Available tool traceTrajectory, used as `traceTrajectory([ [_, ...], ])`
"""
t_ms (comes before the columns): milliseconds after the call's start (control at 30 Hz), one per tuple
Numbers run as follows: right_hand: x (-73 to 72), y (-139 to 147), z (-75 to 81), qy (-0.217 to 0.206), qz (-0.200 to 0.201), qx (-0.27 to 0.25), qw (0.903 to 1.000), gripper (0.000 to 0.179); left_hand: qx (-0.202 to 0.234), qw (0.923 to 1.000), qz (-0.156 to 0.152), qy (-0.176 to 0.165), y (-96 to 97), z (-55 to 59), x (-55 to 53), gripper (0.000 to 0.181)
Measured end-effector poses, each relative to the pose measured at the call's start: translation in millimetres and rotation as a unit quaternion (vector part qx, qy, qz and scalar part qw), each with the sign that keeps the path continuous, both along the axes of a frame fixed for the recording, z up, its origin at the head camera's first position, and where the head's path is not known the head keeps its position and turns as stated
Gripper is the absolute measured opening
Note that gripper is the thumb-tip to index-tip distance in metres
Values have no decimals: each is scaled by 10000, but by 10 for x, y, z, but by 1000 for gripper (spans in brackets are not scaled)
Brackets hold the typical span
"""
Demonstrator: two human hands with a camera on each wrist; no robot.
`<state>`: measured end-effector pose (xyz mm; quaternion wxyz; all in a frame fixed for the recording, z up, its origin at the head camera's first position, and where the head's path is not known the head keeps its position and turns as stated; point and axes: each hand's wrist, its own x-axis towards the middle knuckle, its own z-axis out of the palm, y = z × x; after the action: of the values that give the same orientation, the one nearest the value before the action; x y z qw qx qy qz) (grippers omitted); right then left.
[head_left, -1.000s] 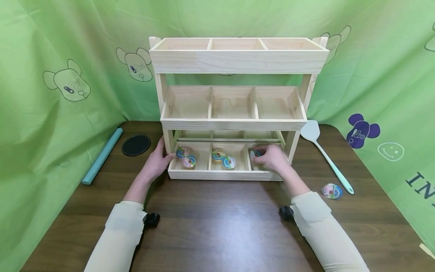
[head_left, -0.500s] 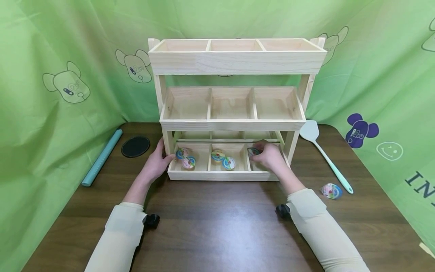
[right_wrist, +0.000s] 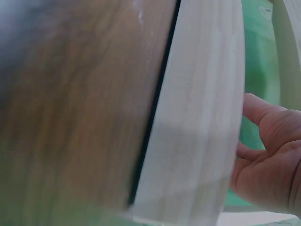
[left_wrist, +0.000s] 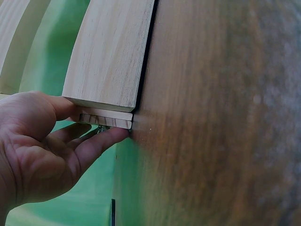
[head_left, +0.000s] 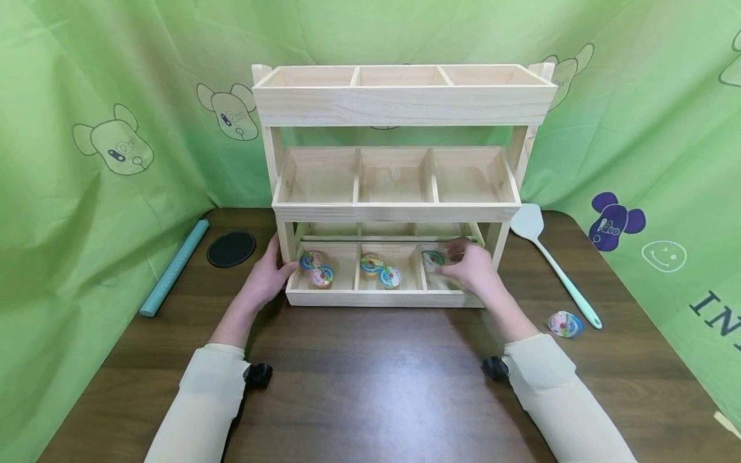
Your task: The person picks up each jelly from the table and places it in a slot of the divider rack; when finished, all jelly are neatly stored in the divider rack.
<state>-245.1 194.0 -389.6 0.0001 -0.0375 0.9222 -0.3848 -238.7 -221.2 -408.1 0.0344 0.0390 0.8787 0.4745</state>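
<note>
My left hand (head_left: 268, 273) grips the left end of the bottom tray (head_left: 386, 298) of a three-tier wooden rack. In the left wrist view, the thumb lies over the tray's edge and the fingers (left_wrist: 96, 146) press against its outer side. My right hand (head_left: 471, 267) is inside the tray's right compartment, fingers parted beside a small jelly cup (head_left: 432, 259). The right wrist view has those fingertips hidden behind the front board (right_wrist: 197, 122). Two jelly cups (head_left: 321, 276) lie in the left compartment, two more (head_left: 390, 277) in the middle one.
Another jelly cup (head_left: 565, 324) lies on the table right of the rack, near a pale spatula (head_left: 550, 257). Left of the rack are a black disc (head_left: 231, 249) and a blue cylinder (head_left: 174, 267). A green curtain (head_left: 145, 212) closes off the back and sides.
My right hand has let go of the jelly cup in the right compartment and drawn slightly to the right, fingers parting. The left hand stays on the tray's end.
</note>
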Motion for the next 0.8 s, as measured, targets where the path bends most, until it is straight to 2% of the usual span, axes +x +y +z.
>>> traceTrajectory([
  [100,82,66,46,222,153,-166,9995,51,1,10000,-14,11,-5,-5,-6,81],
  [300,279,234,137,632,456,-121,9969,36,63,10000,-20,-71,-3,-3,2,82],
  [500,466,435,187,948,462,-156,9943,28,29,10000,-6,-17,9,4,-2,81],
  [633,575,562,175,1181,412,-371,9915,27,-20,10000,-18,10,6,2,3,81],
  [800,685,735,131,1361,346,-367,9894,27,-46,10000,-29,25,-5,1,3,81],
])
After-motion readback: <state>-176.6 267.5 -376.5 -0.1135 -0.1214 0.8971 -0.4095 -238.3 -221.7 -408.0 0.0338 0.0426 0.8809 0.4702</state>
